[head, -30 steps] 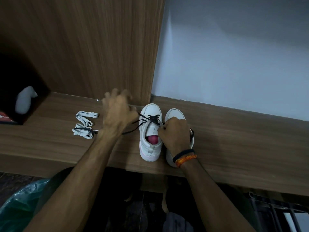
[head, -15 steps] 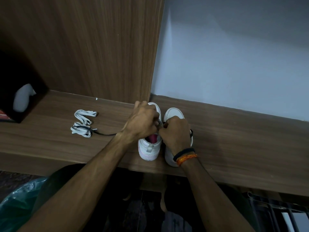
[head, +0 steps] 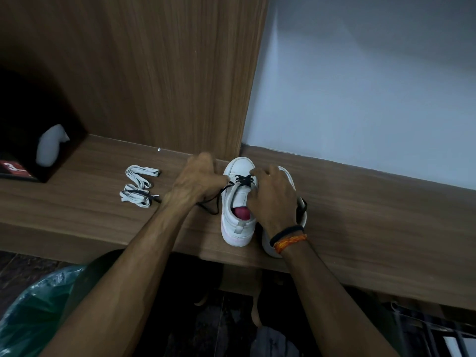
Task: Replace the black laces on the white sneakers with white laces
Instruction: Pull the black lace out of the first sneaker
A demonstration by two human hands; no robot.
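Two white sneakers stand side by side on the wooden shelf [head: 360,207], toes toward the wall. The left sneaker [head: 238,215] has a pink inside and a black lace [head: 243,179] still threaded through its front eyelets. My left hand [head: 199,180] pinches a loose strand of that lace, drawn out to the left of the shoe. My right hand [head: 273,194] lies over the right sneaker [head: 271,247] and its fingers pinch the black lace at the left sneaker's front eyelets. The white laces [head: 137,185] lie bundled on the shelf to the left.
A wooden panel [head: 154,73] rises behind the shelf, a pale wall [head: 360,86] to its right. A dark niche at left holds a white object [head: 50,145] and a red box [head: 13,168]. A green plastic bag [head: 38,305] sits below left.
My left hand has moved off the left sneaker to its left side, pulling black lace out. Fewer eyelets are laced than a second ago. My right hand shifted toward the toe.
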